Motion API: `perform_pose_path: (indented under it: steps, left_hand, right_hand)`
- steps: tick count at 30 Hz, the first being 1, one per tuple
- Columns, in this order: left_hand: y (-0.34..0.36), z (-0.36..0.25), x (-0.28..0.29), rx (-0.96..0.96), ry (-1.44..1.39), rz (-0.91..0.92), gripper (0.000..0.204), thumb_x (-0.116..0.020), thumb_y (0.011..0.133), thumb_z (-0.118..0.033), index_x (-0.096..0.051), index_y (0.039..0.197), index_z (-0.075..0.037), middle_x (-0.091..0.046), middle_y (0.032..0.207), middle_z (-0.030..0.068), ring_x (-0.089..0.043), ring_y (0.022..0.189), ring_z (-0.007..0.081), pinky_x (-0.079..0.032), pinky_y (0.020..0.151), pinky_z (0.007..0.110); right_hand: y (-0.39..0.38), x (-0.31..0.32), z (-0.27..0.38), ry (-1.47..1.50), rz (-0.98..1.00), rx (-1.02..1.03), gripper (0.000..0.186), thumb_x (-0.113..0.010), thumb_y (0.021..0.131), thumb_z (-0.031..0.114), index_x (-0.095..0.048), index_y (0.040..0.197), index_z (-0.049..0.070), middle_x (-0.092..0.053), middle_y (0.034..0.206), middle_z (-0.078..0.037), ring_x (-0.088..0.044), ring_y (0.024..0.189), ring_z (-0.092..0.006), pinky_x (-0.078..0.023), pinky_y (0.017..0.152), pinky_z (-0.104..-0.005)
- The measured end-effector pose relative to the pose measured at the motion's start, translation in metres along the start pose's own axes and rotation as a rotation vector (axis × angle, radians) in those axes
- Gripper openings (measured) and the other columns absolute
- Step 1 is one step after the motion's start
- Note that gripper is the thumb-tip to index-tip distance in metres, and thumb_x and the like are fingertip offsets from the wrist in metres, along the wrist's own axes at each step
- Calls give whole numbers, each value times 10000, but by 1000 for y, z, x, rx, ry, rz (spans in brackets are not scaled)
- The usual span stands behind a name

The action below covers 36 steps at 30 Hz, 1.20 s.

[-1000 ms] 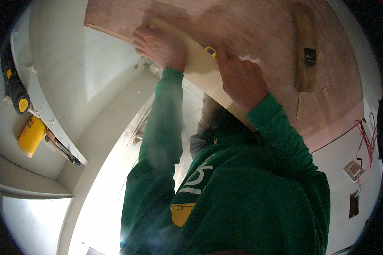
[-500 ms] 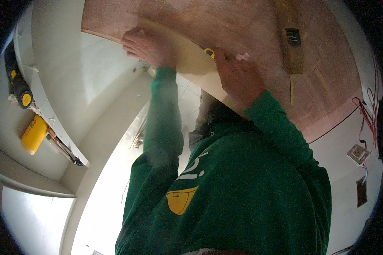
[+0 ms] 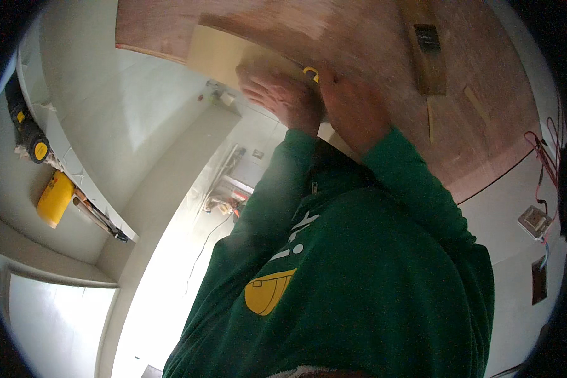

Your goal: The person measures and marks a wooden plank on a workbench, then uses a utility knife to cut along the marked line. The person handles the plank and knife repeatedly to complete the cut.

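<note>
A pale thin strip (image 3: 214, 47) lies along the lower edge of a reddish plywood board (image 3: 353, 31). My left hand (image 3: 277, 94) lies on the strip with its fingers spread and slightly bent, close beside my right hand. My right hand (image 3: 353, 110) is closed on a small yellow tool (image 3: 310, 72) at the strip's far edge; most of the tool is hidden by my fingers. Farther right on the board is a long wooden tool (image 3: 432, 60) with a black insert, with a thin wooden sliver (image 3: 430, 123) below it.
At left, a narrow ledge holds a black-and-yellow tool (image 3: 28, 129), a yellow container (image 3: 55, 198) and long-handled tools (image 3: 97, 217). At right are a socket box (image 3: 533, 220), loose red wires (image 3: 542, 157) and a wall opening (image 3: 539, 280). A bright doorway-like area lies lower left.
My left hand has slid right and slightly down along the pale strip toward my right hand, uncovering the strip's left end. The board appears higher in view. My right hand stays on the yellow tool.
</note>
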<state>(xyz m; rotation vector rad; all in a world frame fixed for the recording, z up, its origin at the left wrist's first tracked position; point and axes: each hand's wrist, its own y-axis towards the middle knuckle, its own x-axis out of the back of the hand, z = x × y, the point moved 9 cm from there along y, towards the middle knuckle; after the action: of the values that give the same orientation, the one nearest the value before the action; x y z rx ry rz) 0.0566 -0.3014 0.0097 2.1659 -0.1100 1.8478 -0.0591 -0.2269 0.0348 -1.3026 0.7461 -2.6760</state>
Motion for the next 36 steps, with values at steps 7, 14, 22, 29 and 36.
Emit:
perform_pose_path:
  steps: [7, 14, 22, 29, 36]
  left_hand:
    - [2, -4, 10, 87, -168, 19, 564, -515, 1044, -260, -360, 1489, 51, -340, 1546, 284, -320, 1448, 510, -203, 1248, 663]
    - [3, -2, 11, 73, -231, 26, 649, -492, 960, -85, -303, 1542, 129, -351, 1563, 345, -366, 1389, 526, -226, 1232, 612]
    - [1, 0, 7, 122, -217, 31, 578, -486, 1068, -294, -327, 1507, 46, -348, 1521, 292, -315, 1455, 518, -208, 1255, 638]
    - [-1, 18, -14, 50, -123, 149, 802, -526, 1063, -396, -194, 1607, 91, -230, 1650, 334, -198, 1561, 540, -117, 1317, 641]
    - [-6, 20, -10, -2, -201, -14, 508, -505, 1016, -248, -352, 1408, 38, -327, 1523, 281, -346, 1390, 483, -244, 1184, 640]
  right_hand:
    - [-32, -2, -18, 78, 78, -50, 432, -653, 986, 56, -513, 1394, 26, -766, 1034, -240, -784, 889, -399, -637, 743, -513]
    - [-67, -3, -34, -5, 102, -85, 453, -644, 1003, 87, -508, 1432, 38, -762, 1020, -226, -788, 869, -387, -636, 713, -496]
    - [-106, -2, -53, -62, 102, -97, 509, -656, 1020, 176, -510, 1482, 20, -752, 990, -211, -775, 770, -356, -615, 641, -465]
    - [-131, -7, -66, -109, 144, -125, 467, -641, 1027, 155, -515, 1453, 12, -739, 981, -204, -759, 699, -330, -590, 567, -434]
    - [-158, -5, -79, -126, 160, -140, 427, -599, 1027, 84, -504, 1438, 16, -728, 966, -195, -745, 666, -306, -560, 520, -423]
